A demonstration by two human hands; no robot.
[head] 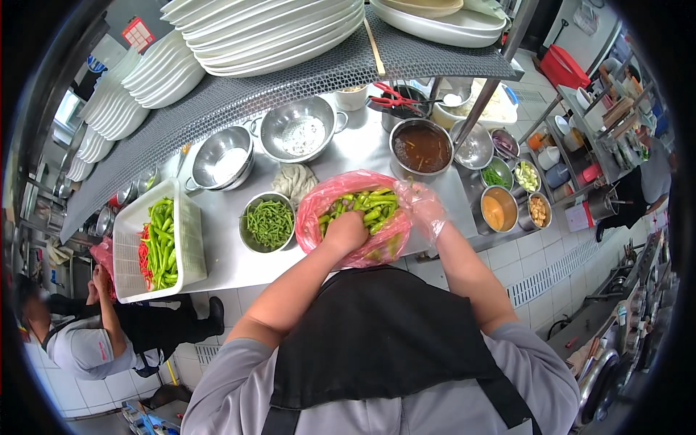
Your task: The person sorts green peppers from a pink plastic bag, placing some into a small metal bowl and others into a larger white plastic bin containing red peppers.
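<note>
A pink plastic bag (pixel 315 234) stands open at the counter's front edge, against my black apron. Inside it lie cut green peppers (pixel 375 204). My left hand (pixel 348 231) is bare and reaches into the bag, its fingers down among the peppers and hidden. On my right hand (pixel 421 209) is a clear plastic glove; that hand grips the bag's right rim. Just left of the bag, a steel bowl (pixel 267 249) holds finely cut green pieces. A folded cloth (pixel 295 182) lies behind the bag, and a steel pot of brown liquid (pixel 422 148) sits beyond my right hand.
A white plastic basket (pixel 187 244) with green and red peppers stands at left. Steel colanders (pixel 299 130) sit behind. Overhead, a mesh shelf (pixel 304 81) bears stacked white plates (pixel 272 38). Small ingredient pots (pixel 498 209) line the right. A co-worker (pixel 103 331) works at left.
</note>
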